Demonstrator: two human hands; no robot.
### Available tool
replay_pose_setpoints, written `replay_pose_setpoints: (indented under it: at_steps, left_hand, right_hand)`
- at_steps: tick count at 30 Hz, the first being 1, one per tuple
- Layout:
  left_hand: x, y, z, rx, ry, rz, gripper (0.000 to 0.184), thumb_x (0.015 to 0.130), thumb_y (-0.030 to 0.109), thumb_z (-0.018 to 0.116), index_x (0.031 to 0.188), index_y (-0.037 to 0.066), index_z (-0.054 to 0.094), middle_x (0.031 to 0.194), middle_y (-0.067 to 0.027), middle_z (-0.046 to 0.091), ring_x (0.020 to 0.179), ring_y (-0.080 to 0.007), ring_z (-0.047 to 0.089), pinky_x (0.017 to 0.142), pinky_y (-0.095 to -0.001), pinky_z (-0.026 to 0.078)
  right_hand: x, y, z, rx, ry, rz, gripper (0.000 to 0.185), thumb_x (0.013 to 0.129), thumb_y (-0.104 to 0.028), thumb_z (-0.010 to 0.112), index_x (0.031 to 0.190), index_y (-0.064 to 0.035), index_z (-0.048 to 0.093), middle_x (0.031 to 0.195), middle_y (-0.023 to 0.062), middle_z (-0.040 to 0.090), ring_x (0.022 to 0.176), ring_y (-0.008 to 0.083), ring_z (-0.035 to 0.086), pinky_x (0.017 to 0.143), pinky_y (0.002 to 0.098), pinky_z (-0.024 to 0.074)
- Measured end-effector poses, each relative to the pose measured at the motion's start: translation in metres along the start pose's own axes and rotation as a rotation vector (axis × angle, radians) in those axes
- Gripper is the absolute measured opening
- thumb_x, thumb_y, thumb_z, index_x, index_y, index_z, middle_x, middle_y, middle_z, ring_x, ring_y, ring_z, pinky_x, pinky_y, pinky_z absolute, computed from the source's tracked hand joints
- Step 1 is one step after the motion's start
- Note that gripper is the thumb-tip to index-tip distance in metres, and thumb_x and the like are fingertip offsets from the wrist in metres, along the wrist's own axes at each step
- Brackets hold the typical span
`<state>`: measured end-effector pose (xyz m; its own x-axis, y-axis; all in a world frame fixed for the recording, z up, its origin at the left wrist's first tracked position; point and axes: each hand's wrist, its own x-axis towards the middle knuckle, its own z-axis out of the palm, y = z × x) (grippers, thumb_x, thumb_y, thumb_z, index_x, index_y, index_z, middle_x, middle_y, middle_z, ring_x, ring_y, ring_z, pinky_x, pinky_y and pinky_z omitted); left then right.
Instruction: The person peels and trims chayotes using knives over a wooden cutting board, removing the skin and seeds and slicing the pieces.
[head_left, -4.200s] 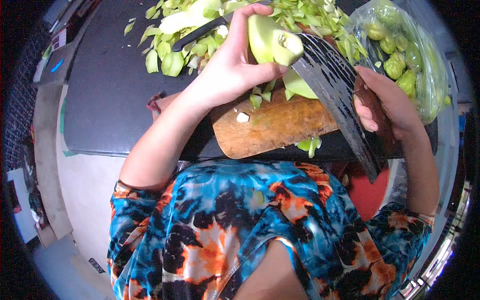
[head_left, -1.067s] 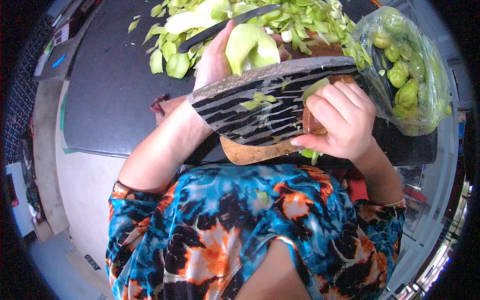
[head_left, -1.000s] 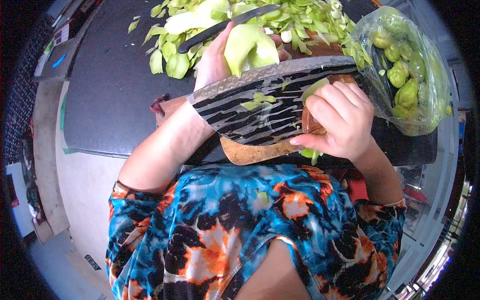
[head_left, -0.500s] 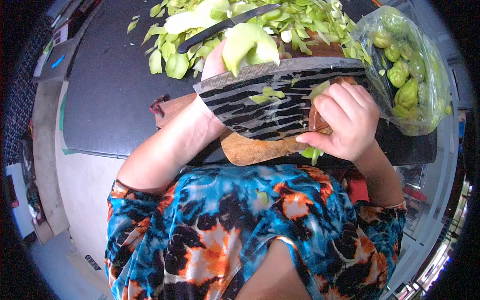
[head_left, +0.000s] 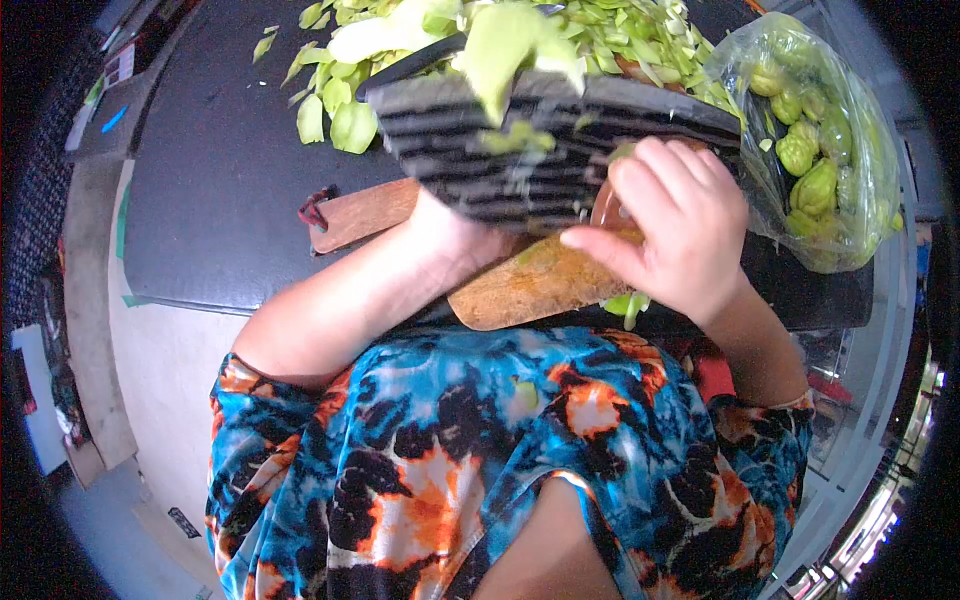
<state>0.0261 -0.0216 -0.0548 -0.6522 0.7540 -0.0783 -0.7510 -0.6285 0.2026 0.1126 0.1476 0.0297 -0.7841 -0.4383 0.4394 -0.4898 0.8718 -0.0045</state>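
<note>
My right hand (head_left: 685, 225) is closed round the wooden handle of a broad cleaver (head_left: 520, 150), its dark streaked blade smeared by motion. Shreds of pale green flesh cling to the blade. A peeled chayote (head_left: 515, 55) with a split, pointed outline shows just above the blade's upper edge. My left hand (head_left: 458, 225) is mostly behind the blade; only its heel and wrist show, and the chayote appears held in it. Beneath both lies a wooden cutting board (head_left: 535, 285) with a handle (head_left: 362, 215) at the left.
A heap of sliced chayote (head_left: 630, 40) spreads across the far side of the black table (head_left: 220, 180). Among the slices lies a black-handled knife (head_left: 405, 68), partly covered by the cleaver. A clear plastic bag (head_left: 860, 150) of whole chayotes (head_left: 815, 185) stands at the right.
The cleaver has swung up and away from me, covering more of my left hand and the small knife. The chayote has shifted slightly up and right; my left wrist has moved right.
</note>
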Motion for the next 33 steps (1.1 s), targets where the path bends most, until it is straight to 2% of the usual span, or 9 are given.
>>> replay_pose_setpoints:
  at_steps: [1,3,9,12,22,24,26,28,33]
  left_hand:
    - [-0.004,-0.005,0.008,0.025,0.057,0.011,0.039,0.094,0.040,0.042,0.113,0.009,0.055,0.107,-0.0099,0.061,0.100,-0.0228,0.058,0.088,-0.0403,0.048]
    - [-0.004,-0.015,0.046,0.173,0.565,0.112,0.041,0.094,0.045,0.041,0.111,0.010,0.055,0.106,-0.0095,0.059,0.101,-0.0229,0.056,0.088,-0.0399,0.046]
    - [0.011,0.006,0.012,0.015,-0.116,-0.009,0.056,0.089,0.057,0.038,0.120,0.013,0.053,0.113,-0.0092,0.060,0.103,-0.0243,0.058,0.092,-0.0410,0.046]
    - [0.013,0.004,0.005,-0.127,-0.232,-0.061,0.054,0.088,0.058,0.039,0.115,0.014,0.056,0.109,-0.0097,0.061,0.101,-0.0247,0.059,0.091,-0.0416,0.046]
    - [0.000,-0.035,0.010,0.496,0.205,0.171,0.052,0.091,0.052,0.036,0.122,0.013,0.051,0.118,-0.0073,0.057,0.108,-0.0221,0.055,0.090,-0.0407,0.047]
    - [0.001,-0.029,0.013,0.421,-0.008,0.168,0.053,0.091,0.053,0.033,0.121,0.013,0.051,0.118,-0.0065,0.056,0.106,-0.0205,0.054,0.081,-0.0408,0.047]
    - [0.004,-0.021,0.026,0.159,-0.061,0.073,0.048,0.094,0.050,0.029,0.108,0.010,0.053,0.091,-0.0048,0.063,0.079,-0.0185,0.062,0.057,-0.0359,0.049]
    - [0.007,-0.011,0.030,0.175,0.074,0.039,0.053,0.093,0.055,0.028,0.108,0.010,0.053,0.091,-0.0060,0.063,0.079,-0.0205,0.062,0.057,-0.0360,0.050]
    - [0.012,0.012,0.024,0.202,-0.033,0.039,0.054,0.092,0.055,0.036,0.108,0.006,0.052,0.093,-0.0100,0.062,0.083,-0.0260,0.062,0.063,-0.0347,0.055]
  right_hand:
    - [0.001,0.001,0.001,-0.004,0.004,0.019,0.045,0.068,-0.046,0.069,0.076,-0.0050,0.054,0.070,0.0084,0.048,0.063,0.0277,0.050,0.057,0.0347,0.0390]
    - [0.002,0.004,0.002,-0.004,0.019,0.020,0.044,0.068,-0.045,0.069,0.076,-0.0050,0.054,0.070,0.0086,0.048,0.062,0.0279,0.050,0.056,0.0349,0.0390]
    - [-0.002,0.001,0.003,-0.001,-0.027,0.004,0.047,0.071,-0.050,0.066,0.077,-0.0047,0.054,0.072,0.0087,0.051,0.065,0.0283,0.053,0.060,0.0351,0.0434]
    - [-0.002,-0.002,0.006,0.029,-0.005,-0.006,0.047,0.071,-0.051,0.066,0.076,-0.0051,0.054,0.072,0.0084,0.051,0.066,0.0283,0.053,0.059,0.0358,0.0425]
    - [0.012,-0.002,0.013,0.002,0.014,0.062,0.041,0.076,-0.047,0.063,0.074,-0.0074,0.052,0.070,0.0083,0.052,0.063,0.0282,0.055,0.056,0.0369,0.0426]
    - [0.016,0.009,0.015,-0.047,-0.019,0.133,0.041,0.078,-0.049,0.061,0.073,-0.0097,0.051,0.069,0.0091,0.054,0.062,0.0291,0.058,0.054,0.0391,0.0452]
    - [0.018,0.025,0.008,0.044,-0.030,0.382,0.039,0.082,-0.043,0.060,0.074,-0.0057,0.053,0.072,0.0136,0.058,0.065,0.0343,0.059,0.056,0.0424,0.0453]
    - [0.013,0.046,0.006,-0.085,-0.051,0.546,0.038,0.086,-0.040,0.056,0.075,-0.0039,0.054,0.073,0.0155,0.060,0.067,0.0360,0.059,0.058,0.0422,0.0452]
    - [-0.010,0.083,-0.004,0.304,0.023,0.719,0.041,0.089,-0.044,0.052,0.079,-0.0043,0.058,0.073,0.0189,0.060,0.068,0.0368,0.059,0.059,0.0419,0.0447]
